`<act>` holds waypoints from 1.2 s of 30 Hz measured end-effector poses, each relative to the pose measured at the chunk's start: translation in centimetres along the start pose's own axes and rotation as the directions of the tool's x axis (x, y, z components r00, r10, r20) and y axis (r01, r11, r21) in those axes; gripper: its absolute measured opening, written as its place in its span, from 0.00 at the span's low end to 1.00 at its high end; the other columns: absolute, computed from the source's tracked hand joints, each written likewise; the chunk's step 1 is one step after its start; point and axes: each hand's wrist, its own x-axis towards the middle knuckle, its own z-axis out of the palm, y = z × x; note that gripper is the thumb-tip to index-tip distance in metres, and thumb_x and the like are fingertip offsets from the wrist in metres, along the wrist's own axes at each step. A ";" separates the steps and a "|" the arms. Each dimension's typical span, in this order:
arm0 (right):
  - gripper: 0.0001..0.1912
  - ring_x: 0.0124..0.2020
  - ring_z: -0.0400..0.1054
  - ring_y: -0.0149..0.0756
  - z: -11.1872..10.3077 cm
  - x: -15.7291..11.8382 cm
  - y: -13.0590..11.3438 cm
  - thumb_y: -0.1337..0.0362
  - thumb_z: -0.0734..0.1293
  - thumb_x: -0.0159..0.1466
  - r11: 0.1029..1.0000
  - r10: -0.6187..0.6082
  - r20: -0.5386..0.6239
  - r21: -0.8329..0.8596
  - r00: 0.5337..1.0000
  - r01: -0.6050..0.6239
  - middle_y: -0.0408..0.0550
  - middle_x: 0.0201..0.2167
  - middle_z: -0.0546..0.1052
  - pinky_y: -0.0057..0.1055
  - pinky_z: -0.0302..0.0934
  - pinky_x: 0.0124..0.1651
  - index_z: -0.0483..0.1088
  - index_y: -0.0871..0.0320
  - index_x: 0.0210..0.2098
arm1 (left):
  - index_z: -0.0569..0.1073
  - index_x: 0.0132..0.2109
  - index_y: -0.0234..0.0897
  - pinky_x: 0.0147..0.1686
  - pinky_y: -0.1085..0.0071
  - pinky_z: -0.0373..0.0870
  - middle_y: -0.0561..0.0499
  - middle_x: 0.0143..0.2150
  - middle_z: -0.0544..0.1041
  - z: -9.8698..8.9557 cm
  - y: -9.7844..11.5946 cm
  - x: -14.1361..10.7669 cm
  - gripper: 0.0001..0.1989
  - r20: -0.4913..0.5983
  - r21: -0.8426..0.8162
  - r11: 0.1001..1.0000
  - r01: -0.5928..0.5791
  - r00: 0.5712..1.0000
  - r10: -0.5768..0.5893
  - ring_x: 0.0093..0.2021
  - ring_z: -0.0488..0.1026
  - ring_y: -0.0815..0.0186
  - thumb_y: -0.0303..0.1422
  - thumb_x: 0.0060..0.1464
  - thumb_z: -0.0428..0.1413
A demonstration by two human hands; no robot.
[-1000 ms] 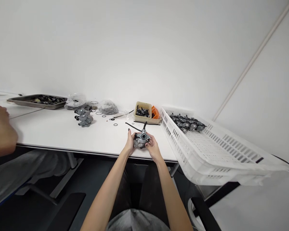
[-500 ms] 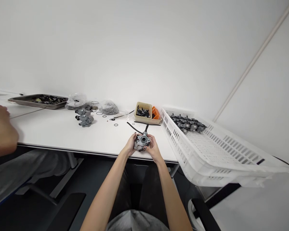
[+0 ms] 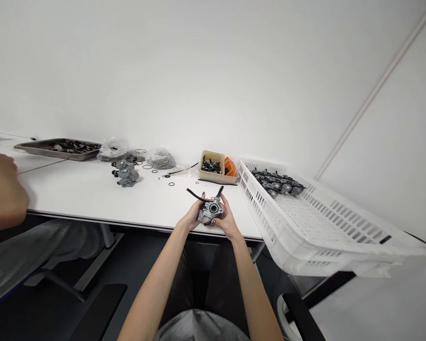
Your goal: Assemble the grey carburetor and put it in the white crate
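A grey metal carburetor (image 3: 209, 211) is held between both hands over the front edge of the white table (image 3: 92, 199). My left hand (image 3: 191, 215) grips its left side, and my right hand (image 3: 227, 219) wraps its right side with the thumb on the lower front. The round opening of the carburetor faces me. From its top a black tube (image 3: 195, 194) reaches out to the left, and a short black stem (image 3: 219, 191) points up and to the right.
Right: a white crate (image 3: 287, 237) with several carburetors. Behind: a cream bin (image 3: 213, 155) of black parts and an orange basket (image 3: 230, 166). Left: more carburetors (image 3: 125, 173), plastic bags (image 3: 160, 158), black rings, a metal tray (image 3: 39, 148), and another person's hand (image 3: 3, 189).
The carburetor has tilted clockwise in my hands, so its black stem leans further right. My right fingers have shifted up around its back.
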 end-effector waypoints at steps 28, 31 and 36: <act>0.34 0.57 0.67 0.47 0.5 0.3 -0.9 0.53 0.75 0.51 0.997 0.021 -0.228 -0.064 0.974 -0.036 0.58 0.53 0.76 0.45 0.60 0.59 0.68 0.55 0.54 | 0.56 0.66 0.52 0.32 0.63 0.75 0.48 0.48 0.76 -0.4 0.0 0.1 0.36 -0.189 0.043 0.972 -0.229 0.954 0.233 0.35 0.77 0.62 0.36 0.52 0.61; 0.30 0.55 0.69 0.47 0.5 0.2 -0.9 0.52 0.74 0.52 0.995 0.012 -0.248 -0.094 0.969 -0.037 0.57 0.53 0.76 0.44 0.62 0.57 0.69 0.54 0.53 | 0.58 0.65 0.50 0.39 0.66 0.74 0.49 0.48 0.75 -0.3 -0.3 0.3 0.38 -0.269 0.159 0.915 -0.371 0.875 0.402 0.39 0.76 0.64 0.34 0.49 0.63; 0.24 0.52 0.70 0.44 0.6 0.0 -0.9 0.45 0.58 0.65 0.984 -0.041 -0.358 -0.178 0.933 -0.025 0.57 0.53 0.75 0.43 0.64 0.52 0.71 0.56 0.48 | 0.64 0.62 0.49 0.50 0.71 0.66 0.52 0.43 0.73 0.1 -0.4 0.1 0.39 -0.316 0.397 0.749 -0.530 0.687 0.654 0.45 0.72 0.66 0.31 0.42 0.68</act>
